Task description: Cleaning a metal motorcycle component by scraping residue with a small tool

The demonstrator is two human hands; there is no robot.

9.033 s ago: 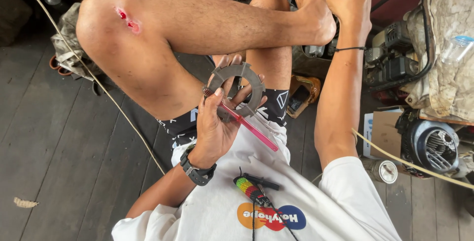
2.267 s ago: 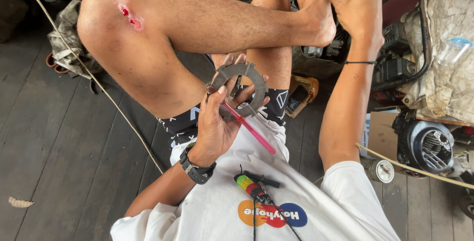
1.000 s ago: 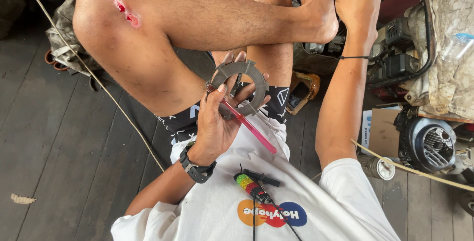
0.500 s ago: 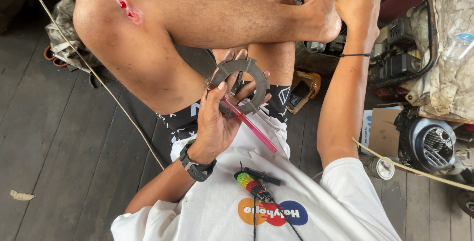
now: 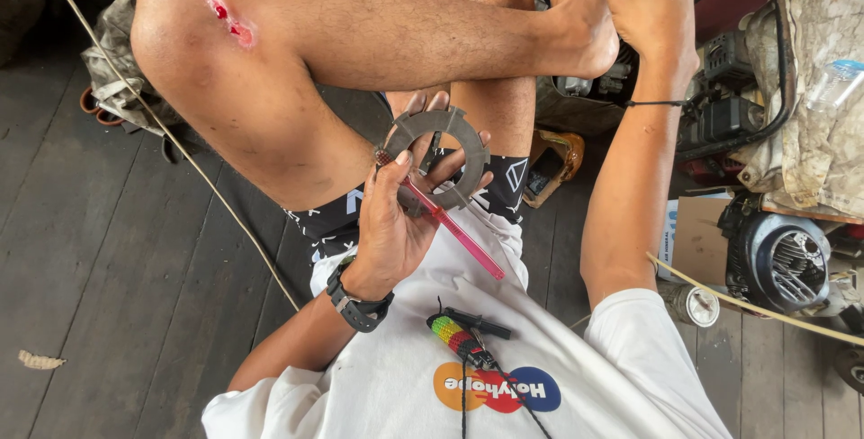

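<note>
My left hand (image 5: 396, 228), with a black watch on its wrist, holds a flat grey notched metal ring (image 5: 468, 147) upright against my crossed legs. The same hand pinches a slim pink stick-like tool (image 5: 454, 232) that slants down to the right across the ring. My right hand (image 5: 652, 3) is raised to the top edge of the view. Its fingers are curled against the toes of my bare foot (image 5: 585, 16). Whether it pinches anything small there is hidden. My knee (image 5: 225, 21) shows a red scrape.
A small engine with a round fan housing (image 5: 783, 259) and a cardboard box (image 5: 697, 241) stand at the right. A plastic bottle (image 5: 832, 79) lies on dirty cloth. A pale cord (image 5: 180, 147) crosses the dark plank floor (image 5: 108, 268). A beaded clip (image 5: 459, 335) hangs on my shirt.
My right hand has stayed at the foot, shifting its fingers slightly. My left hand keeps the ring and pink tool in nearly the same place.
</note>
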